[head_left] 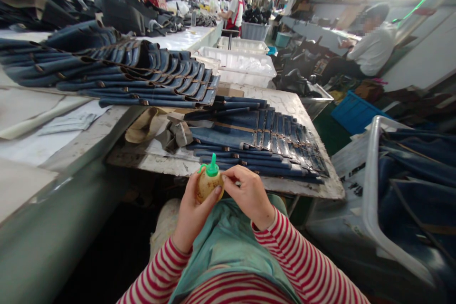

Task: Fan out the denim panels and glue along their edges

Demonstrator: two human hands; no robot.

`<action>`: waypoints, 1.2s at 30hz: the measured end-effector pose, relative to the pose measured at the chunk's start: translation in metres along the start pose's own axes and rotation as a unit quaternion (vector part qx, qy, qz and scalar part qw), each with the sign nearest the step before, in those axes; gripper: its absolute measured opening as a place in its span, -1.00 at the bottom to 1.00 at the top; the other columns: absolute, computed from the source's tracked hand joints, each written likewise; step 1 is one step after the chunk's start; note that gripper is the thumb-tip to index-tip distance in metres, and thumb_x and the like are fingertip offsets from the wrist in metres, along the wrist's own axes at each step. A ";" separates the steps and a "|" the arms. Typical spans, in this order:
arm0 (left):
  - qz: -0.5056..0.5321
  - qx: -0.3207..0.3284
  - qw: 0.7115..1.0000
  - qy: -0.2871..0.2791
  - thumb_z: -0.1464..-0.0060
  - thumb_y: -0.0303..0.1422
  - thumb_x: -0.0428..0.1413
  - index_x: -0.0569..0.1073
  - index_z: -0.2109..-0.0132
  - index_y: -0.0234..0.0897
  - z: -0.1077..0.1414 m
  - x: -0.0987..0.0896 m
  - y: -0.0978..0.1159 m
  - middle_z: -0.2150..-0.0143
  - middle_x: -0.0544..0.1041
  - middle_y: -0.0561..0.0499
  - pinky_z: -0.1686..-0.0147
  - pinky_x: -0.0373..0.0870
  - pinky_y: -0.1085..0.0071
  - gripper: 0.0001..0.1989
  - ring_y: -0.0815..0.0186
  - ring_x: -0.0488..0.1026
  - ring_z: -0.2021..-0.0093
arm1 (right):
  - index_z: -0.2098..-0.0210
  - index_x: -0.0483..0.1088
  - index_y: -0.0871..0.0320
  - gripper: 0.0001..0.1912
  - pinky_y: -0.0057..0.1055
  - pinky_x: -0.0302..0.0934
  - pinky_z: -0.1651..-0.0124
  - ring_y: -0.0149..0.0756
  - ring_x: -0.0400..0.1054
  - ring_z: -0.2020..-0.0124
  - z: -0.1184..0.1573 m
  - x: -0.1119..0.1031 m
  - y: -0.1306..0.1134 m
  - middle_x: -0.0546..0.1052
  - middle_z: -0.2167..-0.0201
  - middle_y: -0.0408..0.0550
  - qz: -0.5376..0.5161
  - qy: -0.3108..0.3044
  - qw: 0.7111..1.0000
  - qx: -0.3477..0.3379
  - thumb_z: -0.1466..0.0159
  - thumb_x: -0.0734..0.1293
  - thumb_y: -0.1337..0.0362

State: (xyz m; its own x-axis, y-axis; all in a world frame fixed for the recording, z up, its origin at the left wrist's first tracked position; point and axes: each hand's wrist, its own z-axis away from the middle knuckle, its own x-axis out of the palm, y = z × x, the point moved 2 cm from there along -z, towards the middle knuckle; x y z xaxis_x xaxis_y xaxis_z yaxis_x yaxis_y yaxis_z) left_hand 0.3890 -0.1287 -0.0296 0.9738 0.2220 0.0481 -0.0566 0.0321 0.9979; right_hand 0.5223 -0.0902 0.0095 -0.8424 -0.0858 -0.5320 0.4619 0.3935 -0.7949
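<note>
My left hand (195, 206) is wrapped round a rounded, yellowish squeeze bottle (208, 185) with brown stains. Its green nozzle cap (213, 167) points upward. At the bottle's right side, my right hand (247, 192) has its thumb and forefinger pinched together, close against the bottle wall; whatever is between those fingertips is too small to make out. Just beyond my hands, a fanned stack of dark blue leather-like pieces (231, 135) with brown strips lies on a worn table (306, 109). The bottle is held above my lap, over a green apron (228, 242).
A larger fanned pile of dark blue pieces (142, 71) rests on the left worktable (32, 161). Crumpled grey scraps (174, 134) lie near the table's front edge. To my right stands a clear bin (374, 190) of blue pieces. White bins (245, 66) and co-workers are farther back.
</note>
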 end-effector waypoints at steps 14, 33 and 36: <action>-0.180 0.143 0.973 0.022 0.03 -0.29 0.13 0.21 -0.05 -0.17 -0.001 -0.005 -0.003 -0.02 0.29 -0.08 -0.11 0.16 0.21 -0.52 0.19 0.26 -0.05 | 0.32 0.42 0.17 -0.83 -0.45 0.20 0.23 -0.36 0.36 0.32 0.001 -0.005 -0.007 0.49 0.36 -0.06 0.085 -0.056 0.994 -0.028 -0.22 0.19 0.40; 0.009 -0.051 0.998 -0.031 0.12 -0.22 0.20 0.23 -0.06 -0.24 -0.005 -0.001 -0.003 -0.02 0.35 -0.09 -0.09 0.20 0.22 -0.41 0.14 0.28 -0.06 | 0.42 0.39 0.18 -0.88 -0.51 0.20 0.40 -0.43 0.29 0.49 0.002 -0.003 0.009 0.43 0.51 -0.13 -0.086 -0.028 0.995 0.049 -0.13 0.23 0.31; 0.052 -0.072 0.995 -0.035 0.13 -0.22 0.20 0.23 -0.06 -0.23 -0.004 0.001 0.001 -0.01 0.36 -0.06 -0.06 0.25 0.26 -0.41 0.18 0.31 -0.04 | 0.39 0.42 0.20 -0.82 -0.50 0.24 0.38 -0.43 0.32 0.47 0.001 0.000 0.016 0.45 0.51 -0.13 -0.174 -0.057 0.977 0.113 -0.15 0.23 0.24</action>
State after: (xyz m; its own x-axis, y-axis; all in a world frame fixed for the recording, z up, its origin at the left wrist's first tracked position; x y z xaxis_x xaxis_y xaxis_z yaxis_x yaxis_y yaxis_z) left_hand 0.3889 -0.1245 -0.0287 0.9735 0.1634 0.1597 -0.1850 0.1533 0.9707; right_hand 0.5300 -0.0847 -0.0039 -0.9290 -0.2842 -0.2371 0.2133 0.1124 -0.9705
